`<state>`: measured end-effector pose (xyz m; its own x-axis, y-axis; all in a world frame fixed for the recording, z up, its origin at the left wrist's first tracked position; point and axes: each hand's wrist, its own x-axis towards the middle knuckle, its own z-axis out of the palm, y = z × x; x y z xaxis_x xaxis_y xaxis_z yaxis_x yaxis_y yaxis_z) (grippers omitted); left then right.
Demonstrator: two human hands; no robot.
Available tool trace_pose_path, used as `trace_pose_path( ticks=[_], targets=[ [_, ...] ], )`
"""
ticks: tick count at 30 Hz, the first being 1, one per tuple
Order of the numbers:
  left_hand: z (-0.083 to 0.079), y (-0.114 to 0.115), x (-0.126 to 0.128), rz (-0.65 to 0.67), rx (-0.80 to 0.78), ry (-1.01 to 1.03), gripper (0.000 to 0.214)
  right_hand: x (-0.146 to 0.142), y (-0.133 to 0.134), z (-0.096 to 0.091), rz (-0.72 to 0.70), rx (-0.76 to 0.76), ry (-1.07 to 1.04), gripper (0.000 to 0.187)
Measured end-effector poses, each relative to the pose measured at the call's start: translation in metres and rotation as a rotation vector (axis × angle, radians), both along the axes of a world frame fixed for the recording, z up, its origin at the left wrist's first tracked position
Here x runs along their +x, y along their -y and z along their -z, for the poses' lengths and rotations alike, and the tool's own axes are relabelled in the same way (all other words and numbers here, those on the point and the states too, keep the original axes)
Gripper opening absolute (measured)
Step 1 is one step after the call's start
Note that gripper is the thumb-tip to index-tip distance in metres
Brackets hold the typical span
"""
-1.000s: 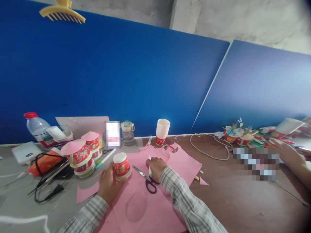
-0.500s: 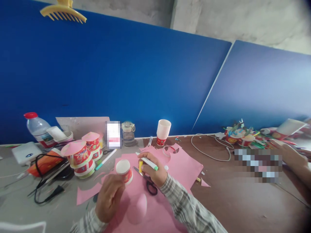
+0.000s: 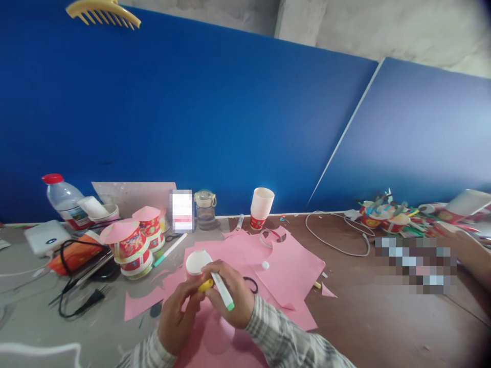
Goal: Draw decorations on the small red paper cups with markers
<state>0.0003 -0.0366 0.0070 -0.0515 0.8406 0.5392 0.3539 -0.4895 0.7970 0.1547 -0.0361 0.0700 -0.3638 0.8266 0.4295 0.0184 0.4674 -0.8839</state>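
Note:
My right hand (image 3: 232, 296) is closed around a white marker with a green end (image 3: 222, 291). Between the fingertips of both hands is a small yellow piece (image 3: 205, 285), its kind unclear; my left hand (image 3: 180, 317) pinches it from the left. Just behind the fingers stands a paper cup (image 3: 196, 262), partly hidden by them. A pink paper cone (image 3: 218, 332) lies below my hands on the pink paper sheets (image 3: 295, 266). Of the scissors, one black handle loop (image 3: 251, 284) shows beside my right hand.
On the left are paper-cup lanterns with pink cone tops (image 3: 128, 245), a black cable (image 3: 82, 306) and a red-capped bottle (image 3: 65, 199). Stacked cups (image 3: 262, 207) and a glass jar (image 3: 205, 209) stand behind. Another person's arm (image 3: 470, 250) reaches in at right, near craft supplies (image 3: 395, 220).
My right hand has moved left with the marker and yellow piece, meeting my left hand, whose fingers now pinch the yellow piece. The view has shifted slightly.

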Motion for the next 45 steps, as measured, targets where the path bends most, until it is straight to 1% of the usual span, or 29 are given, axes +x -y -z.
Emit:
trace_pose_path(
  ticks=[3,5,7,9,14,17,23,28,33,37,40,41,43,45],
  targets=[
    [0.003,0.001,-0.001,0.017,-0.040,0.082,0.018,0.006,-0.008,-0.003,-0.041,-0.144,-0.120,0.037],
    [0.005,0.001,-0.001,0.011,-0.049,0.122,0.018,0.012,-0.014,-0.005,-0.046,-0.258,-0.288,0.027],
    [0.006,0.001,0.000,0.011,-0.061,0.147,0.018,0.018,-0.018,-0.008,-0.053,-0.352,-0.364,0.018],
    [0.008,0.000,0.000,0.012,-0.074,0.157,0.018,0.023,-0.020,-0.012,-0.053,-0.405,-0.386,0.021],
    [0.007,-0.001,-0.001,0.007,-0.079,0.134,0.018,0.024,-0.018,-0.019,-0.061,-0.370,-0.392,0.030],
    [0.006,0.000,-0.002,0.007,-0.068,0.126,0.017,0.023,-0.018,-0.019,-0.054,-0.359,-0.368,0.029],
    [0.001,0.000,0.000,-0.004,-0.029,0.074,0.017,0.020,-0.019,-0.013,-0.064,-0.338,-0.355,0.024],
    [0.000,0.002,0.000,-0.002,-0.031,0.062,0.018,0.012,-0.016,-0.008,-0.081,-0.374,-0.369,0.022],
    [0.005,0.001,-0.001,0.008,-0.052,0.082,0.018,0.001,-0.014,-0.004,-0.039,-0.473,-0.381,0.024],
    [0.008,0.000,-0.003,0.021,-0.074,0.057,0.017,0.001,-0.017,0.003,-0.031,-0.485,-0.337,0.028],
    [0.004,-0.002,-0.005,0.011,-0.043,0.051,0.021,0.006,-0.024,0.010,0.056,-0.389,-0.203,0.037],
    [0.001,-0.003,-0.006,-0.010,-0.017,0.050,0.023,0.008,-0.027,0.012,0.142,-0.316,-0.111,0.041],
    [-0.005,-0.009,-0.011,-0.095,0.046,0.007,0.023,0.015,-0.036,0.017,0.228,-0.272,-0.054,0.041],
    [-0.009,-0.019,-0.018,-0.196,0.107,-0.128,0.022,0.023,-0.046,0.022,0.317,-0.224,0.010,0.038]
  ],
)
